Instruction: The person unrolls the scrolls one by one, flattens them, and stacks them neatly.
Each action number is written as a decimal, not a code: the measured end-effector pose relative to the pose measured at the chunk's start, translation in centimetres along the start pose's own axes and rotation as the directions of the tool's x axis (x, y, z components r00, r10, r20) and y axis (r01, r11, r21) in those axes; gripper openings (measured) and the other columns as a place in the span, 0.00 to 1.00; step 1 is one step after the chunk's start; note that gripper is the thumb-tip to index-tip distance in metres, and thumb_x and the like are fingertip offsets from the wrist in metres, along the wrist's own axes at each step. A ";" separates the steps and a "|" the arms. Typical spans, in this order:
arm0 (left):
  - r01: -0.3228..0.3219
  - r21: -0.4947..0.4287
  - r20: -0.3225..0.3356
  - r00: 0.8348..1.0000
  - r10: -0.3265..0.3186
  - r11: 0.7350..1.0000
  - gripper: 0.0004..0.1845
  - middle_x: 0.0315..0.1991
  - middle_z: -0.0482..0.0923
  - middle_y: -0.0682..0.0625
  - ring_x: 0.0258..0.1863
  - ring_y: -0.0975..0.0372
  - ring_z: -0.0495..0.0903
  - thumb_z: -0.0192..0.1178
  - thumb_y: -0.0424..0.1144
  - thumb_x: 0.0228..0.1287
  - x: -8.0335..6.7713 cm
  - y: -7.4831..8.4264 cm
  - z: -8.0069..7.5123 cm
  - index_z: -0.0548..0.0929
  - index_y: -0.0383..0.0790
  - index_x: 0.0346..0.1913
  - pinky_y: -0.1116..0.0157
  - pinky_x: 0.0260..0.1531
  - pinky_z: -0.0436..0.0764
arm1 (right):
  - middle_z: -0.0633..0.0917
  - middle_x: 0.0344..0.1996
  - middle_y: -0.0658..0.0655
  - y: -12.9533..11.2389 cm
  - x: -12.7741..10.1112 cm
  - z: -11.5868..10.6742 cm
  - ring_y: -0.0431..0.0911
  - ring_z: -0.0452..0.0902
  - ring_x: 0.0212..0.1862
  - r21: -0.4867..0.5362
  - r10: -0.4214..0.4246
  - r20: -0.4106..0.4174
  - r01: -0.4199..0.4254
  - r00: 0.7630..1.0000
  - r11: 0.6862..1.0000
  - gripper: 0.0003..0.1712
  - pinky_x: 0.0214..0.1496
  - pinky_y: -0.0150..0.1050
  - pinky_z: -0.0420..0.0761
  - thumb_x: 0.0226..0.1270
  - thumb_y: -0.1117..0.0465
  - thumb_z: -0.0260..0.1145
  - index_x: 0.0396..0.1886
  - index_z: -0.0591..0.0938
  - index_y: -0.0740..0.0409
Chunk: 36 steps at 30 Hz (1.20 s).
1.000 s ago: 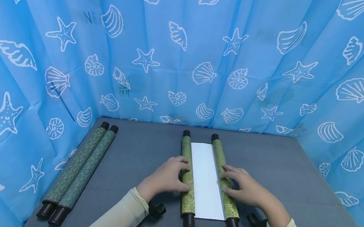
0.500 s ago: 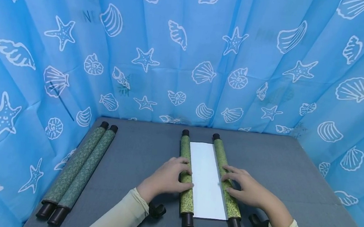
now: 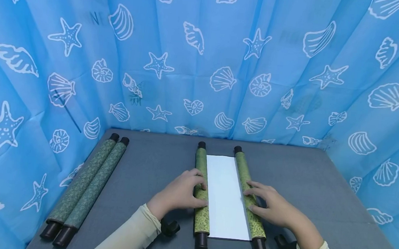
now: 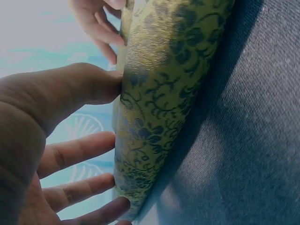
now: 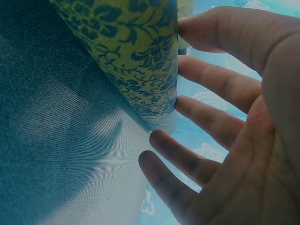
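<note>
Left hand (image 3: 180, 191) and right hand (image 3: 274, 206) apart, fingers (image 4: 77, 150) spread; 2 forearms (image 3: 127, 234) angled inward.

Bright and even in the head view; hazier in both wrist views, with shadowed grey cloth (image 4: 262, 140) and seemingly overexposed curtain (image 4: 88, 124).

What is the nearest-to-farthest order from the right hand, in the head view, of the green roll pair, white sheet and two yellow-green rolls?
1. Right yellow-green roll: touched by the right hand.
2. White sheet: just left, between the yellow-green rolls.
3. Left yellow-green roll: beyond the sheet.
4. Green roll pair: far left.
</note>
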<state>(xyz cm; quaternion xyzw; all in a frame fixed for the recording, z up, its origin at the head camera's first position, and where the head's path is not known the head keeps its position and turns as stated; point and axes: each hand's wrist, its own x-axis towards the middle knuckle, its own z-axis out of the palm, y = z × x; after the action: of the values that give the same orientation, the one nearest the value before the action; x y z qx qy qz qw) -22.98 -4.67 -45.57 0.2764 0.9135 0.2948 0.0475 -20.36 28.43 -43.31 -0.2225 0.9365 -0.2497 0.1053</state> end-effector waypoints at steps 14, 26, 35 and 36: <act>-0.008 -0.004 0.010 1.000 0.008 1.000 0.15 0.74 0.75 0.45 0.73 0.48 0.73 0.75 0.49 0.59 -0.7 -0.4 -0.8 0.88 0.50 0.47 0.48 0.67 0.79 | 0.74 0.76 0.68 0.6 -0.3 -0.3 0.74 0.67 0.75 -0.020 0.011 -0.041 -0.012 0.999 1.000 0.20 0.70 0.76 0.69 0.73 0.52 0.73 0.61 0.86 0.51; -0.012 -0.059 0.035 0.999 0.014 0.998 0.05 0.75 0.75 0.45 0.77 0.43 0.69 0.74 0.44 0.60 -1.4 -0.9 -1.5 0.89 0.53 0.38 0.42 0.70 0.75 | 0.73 0.76 0.70 1.0 -0.8 -0.8 0.73 0.69 0.73 0.007 -0.024 -0.062 0.024 0.998 1.000 0.18 0.67 0.74 0.72 0.75 0.56 0.72 0.60 0.85 0.53; -0.079 0.002 -0.004 0.997 0.079 0.997 0.07 0.55 0.85 0.52 0.55 0.53 0.81 0.74 0.45 0.64 -1.3 -0.9 -1.3 0.86 0.49 0.34 0.52 0.56 0.81 | 0.68 0.78 0.72 0.9 -1.0 -1.0 0.75 0.64 0.76 0.024 -0.043 -0.033 0.044 0.999 0.999 0.18 0.70 0.77 0.67 0.75 0.62 0.69 0.62 0.85 0.56; -0.082 0.013 -0.013 0.997 0.083 0.997 0.08 0.52 0.85 0.53 0.51 0.55 0.81 0.74 0.46 0.64 -1.3 -0.9 -1.3 0.86 0.49 0.34 0.54 0.52 0.80 | 0.68 0.78 0.72 0.9 -1.0 -1.0 0.75 0.63 0.77 0.025 -0.048 -0.022 0.049 0.999 0.998 0.19 0.70 0.77 0.66 0.75 0.64 0.68 0.63 0.86 0.56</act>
<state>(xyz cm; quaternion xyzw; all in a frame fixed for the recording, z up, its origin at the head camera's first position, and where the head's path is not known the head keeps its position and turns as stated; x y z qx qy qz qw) -22.62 -6.63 -45.11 0.3122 0.9035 0.2924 0.0274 -20.13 30.01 -42.82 -0.2412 0.9286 -0.2665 0.0918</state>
